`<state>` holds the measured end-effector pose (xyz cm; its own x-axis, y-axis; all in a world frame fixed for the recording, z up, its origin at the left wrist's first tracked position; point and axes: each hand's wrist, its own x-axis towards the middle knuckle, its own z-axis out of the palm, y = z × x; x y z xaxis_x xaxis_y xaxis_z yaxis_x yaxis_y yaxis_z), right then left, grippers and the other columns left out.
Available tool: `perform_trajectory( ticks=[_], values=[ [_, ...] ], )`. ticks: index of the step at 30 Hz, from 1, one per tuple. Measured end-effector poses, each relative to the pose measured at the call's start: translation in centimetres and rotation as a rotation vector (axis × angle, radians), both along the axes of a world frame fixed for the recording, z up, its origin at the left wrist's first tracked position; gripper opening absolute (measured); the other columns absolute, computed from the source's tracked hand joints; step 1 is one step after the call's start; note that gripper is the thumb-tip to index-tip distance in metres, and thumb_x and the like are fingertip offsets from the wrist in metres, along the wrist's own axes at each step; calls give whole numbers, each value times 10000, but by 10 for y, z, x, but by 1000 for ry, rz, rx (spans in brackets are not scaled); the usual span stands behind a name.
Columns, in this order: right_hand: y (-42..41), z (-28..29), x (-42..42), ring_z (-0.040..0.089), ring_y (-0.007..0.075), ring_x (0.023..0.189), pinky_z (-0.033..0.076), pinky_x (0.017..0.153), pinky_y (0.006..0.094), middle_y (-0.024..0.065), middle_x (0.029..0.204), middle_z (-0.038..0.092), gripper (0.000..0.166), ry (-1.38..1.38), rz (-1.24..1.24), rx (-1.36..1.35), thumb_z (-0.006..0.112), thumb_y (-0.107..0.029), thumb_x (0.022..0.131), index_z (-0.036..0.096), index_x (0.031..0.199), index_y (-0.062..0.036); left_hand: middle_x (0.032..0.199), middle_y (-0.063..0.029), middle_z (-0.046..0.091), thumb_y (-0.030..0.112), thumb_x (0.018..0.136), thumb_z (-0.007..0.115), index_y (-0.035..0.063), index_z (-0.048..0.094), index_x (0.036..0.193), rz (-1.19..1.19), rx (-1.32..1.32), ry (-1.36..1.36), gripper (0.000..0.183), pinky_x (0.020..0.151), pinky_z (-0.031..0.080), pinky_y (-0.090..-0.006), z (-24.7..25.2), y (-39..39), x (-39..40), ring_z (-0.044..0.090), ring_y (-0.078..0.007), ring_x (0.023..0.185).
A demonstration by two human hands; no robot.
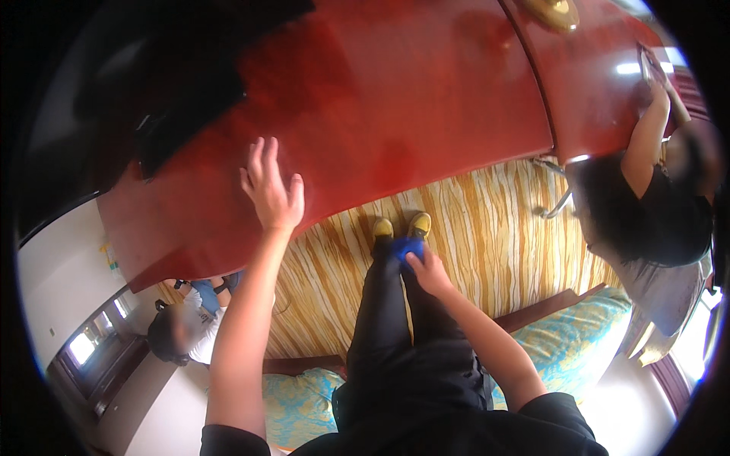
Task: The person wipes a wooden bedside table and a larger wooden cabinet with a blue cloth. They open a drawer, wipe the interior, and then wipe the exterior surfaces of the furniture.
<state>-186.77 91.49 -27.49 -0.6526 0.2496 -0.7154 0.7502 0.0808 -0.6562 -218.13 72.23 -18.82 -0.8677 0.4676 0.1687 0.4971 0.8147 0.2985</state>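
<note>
My left hand [274,194] is spread over the near edge of a glossy red table [393,85], palm down with nothing in it. Whether its palm touches the surface cannot be told. Lower and to the right, my right hand [430,273] grips a blue object [408,251] in front of my legs. Motion blurs this object; it may be a cloth or a sponge. My yellow shoes [383,228] show on the floor just beyond it.
A large black object [142,74] covers the table's left part. A gold-coloured round base [553,14] stands at the far right. People are at right [644,205] and left [199,330]. Patterned cushioned seats [570,336] lie behind me, on streaked flooring [325,285].
</note>
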Motion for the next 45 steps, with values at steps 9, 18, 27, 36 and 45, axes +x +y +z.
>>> perform_trajectory(
  ticks=[9, 18, 27, 36, 45],
  values=[
    [37, -64, 55, 647, 162, 1028, 508, 944, 329, 69, 1165, 685, 470, 173, -996, -492, 490, -413, 1094, 571, 1334, -17, 1621, -147, 384, 361, 1026, 466, 144, 470, 1540, -107, 75, 94, 559, 1199, 222, -632, -10, -12, -1, 344, -377, 1498],
    [127, -141, -21, 478, 330, 1396, 324, 1200, 473, 152, 1504, 513, 577, 722, -1113, -836, 489, -301, 1025, 389, 1520, -22, 1542, -112, 502, 347, 1069, 455, 163, 552, 1478, -22, 43, 260, 459, 1201, 338, -435, -14, -15, 12, 434, -303, 1456],
    [180, -141, -63, 565, 302, 1275, 438, 1083, 433, 152, 1445, 518, 557, 1568, -892, 37, 555, -224, 1042, 352, 1524, -32, 955, -33, 653, 266, 1066, 541, 60, 669, 1208, 145, 223, 352, 282, 824, 491, -282, -17, -14, 15, 605, -118, 862],
    [168, -131, -158, 117, 450, 1542, 88, 1236, 524, 266, 1682, 92, 716, 1518, -740, 992, 602, -152, 930, 308, 1546, 62, 929, -63, 677, 216, 1012, 597, 41, 656, 1100, 26, 146, 468, 205, 788, 508, -287, -14, 4, 30, 629, -149, 825],
    [101, -158, -136, 208, 477, 1527, 161, 1150, 601, 247, 1625, 301, 569, 1461, -290, 1066, 760, -170, 820, 627, 1373, -156, 921, -52, 676, 334, 1030, 561, 60, 645, 1055, 109, 113, 432, 288, 823, 490, -310, -11, 4, 28, 618, -168, 844]
  ],
)
